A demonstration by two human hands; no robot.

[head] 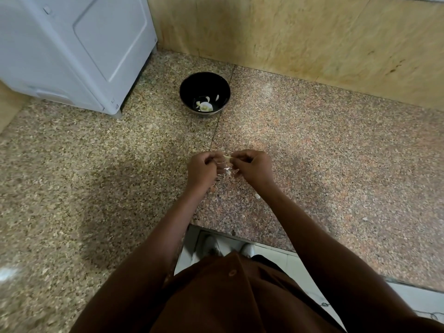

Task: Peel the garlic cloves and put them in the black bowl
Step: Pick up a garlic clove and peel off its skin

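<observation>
A black bowl point(205, 93) stands on the speckled granite counter point(312, 140), well beyond my hands, with a few pale garlic pieces point(205, 106) at its bottom. My left hand point(201, 169) and my right hand point(254, 167) are close together above the counter, fingers curled. Between their fingertips they pinch a small pale garlic clove point(226, 158), mostly hidden by the fingers. White bits of garlic skin point(227, 170) show just below, between the hands.
A white appliance point(72, 49) stands at the back left on the counter. A yellowish stone wall point(312, 37) runs along the back. A scrap of peel point(257, 196) lies by my right wrist. The counter's front edge is near my body.
</observation>
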